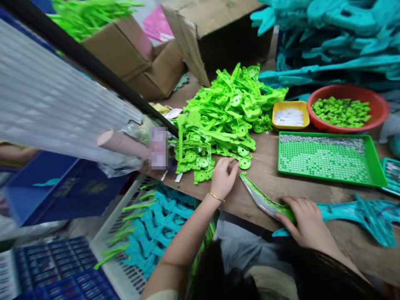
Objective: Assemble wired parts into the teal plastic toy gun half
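Note:
My left hand point(223, 179), with a thin bangle at its wrist, reaches to the near edge of a heap of bright green plastic parts point(225, 112). Its thumb and fingers are closed at a green plastic part with a round disc end point(244, 162); the exact grip is partly hidden. My right hand point(304, 218) is wrapped round one end of a curved, blade-shaped green plastic piece point(265, 200) with a clear or greyish side. The tip of this piece points toward my left hand. Beside the right hand lies a long teal plastic part point(340, 210).
Behind on the right are a green perforated tray point(331, 179) with small metal pieces, a yellow dish point(290, 125) and a red bowl point(383, 110) of small green pieces. Below left stands a white crate point(109, 237) of teal and green parts. A dark pole point(125, 87) slants across.

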`<state>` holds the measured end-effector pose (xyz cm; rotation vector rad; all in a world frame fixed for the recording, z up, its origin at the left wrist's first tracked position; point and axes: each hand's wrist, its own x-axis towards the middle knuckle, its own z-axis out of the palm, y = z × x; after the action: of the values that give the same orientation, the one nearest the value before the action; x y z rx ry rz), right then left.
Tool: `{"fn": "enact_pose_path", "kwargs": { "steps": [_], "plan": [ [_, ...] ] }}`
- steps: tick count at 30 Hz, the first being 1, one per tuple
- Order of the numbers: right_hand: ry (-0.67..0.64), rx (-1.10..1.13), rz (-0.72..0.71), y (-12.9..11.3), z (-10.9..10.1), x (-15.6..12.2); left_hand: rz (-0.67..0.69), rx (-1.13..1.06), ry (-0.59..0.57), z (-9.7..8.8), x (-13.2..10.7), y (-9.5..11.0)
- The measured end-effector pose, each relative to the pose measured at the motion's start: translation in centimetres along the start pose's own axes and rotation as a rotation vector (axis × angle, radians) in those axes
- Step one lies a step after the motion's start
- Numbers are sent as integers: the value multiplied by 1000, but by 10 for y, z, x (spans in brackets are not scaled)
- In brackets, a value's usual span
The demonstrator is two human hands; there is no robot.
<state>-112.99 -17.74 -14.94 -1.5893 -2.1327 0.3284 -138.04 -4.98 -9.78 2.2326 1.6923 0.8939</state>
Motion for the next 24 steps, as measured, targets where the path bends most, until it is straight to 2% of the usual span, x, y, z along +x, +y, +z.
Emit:
{"fn": "enact_pose_path", "kwargs": {
  "steps": [2, 3, 6, 8, 10, 12, 14, 16, 18, 19, 22, 24],
  "plan": [
    [36, -28, -16, 2, -1, -2, 41, 120, 119, -8, 20, 0],
    [48, -38, -18, 3, -2, -3, 48, 185, 142, -11, 30, -1],
    [64, -27, -13, 4, -7, -6, -37, 293, 95, -8, 50, -4],
    [72, -11, -13, 7, -7, -8, -88, 269, 69, 0, 57, -9],
    [87, -1, -24, 10, -6, -8, -86, 222, 100, 7, 62, -14],
    [105, 5, -41, 13, -6, -6, -68, 192, 149, 7, 64, -16],
    [136, 18, -57, 10, -10, 0, -61, 149, 225, -2, 62, -10],
    [208, 48, -56, 1, -21, 10, -46, 18, 367, -14, 52, 6],
    [296, 91, -51, -14, -32, 22, -66, -215, 483, -26, 36, 29],
    [320, 114, -66, -21, -37, 29, -106, -348, 470, -29, 27, 41],
    [276, 154, -144, -41, -40, 44, -274, -684, 196, -29, -2, 68],
    [225, 155, -159, -47, -35, 45, -383, -838, 71, -19, -19, 76]
  ]
}}
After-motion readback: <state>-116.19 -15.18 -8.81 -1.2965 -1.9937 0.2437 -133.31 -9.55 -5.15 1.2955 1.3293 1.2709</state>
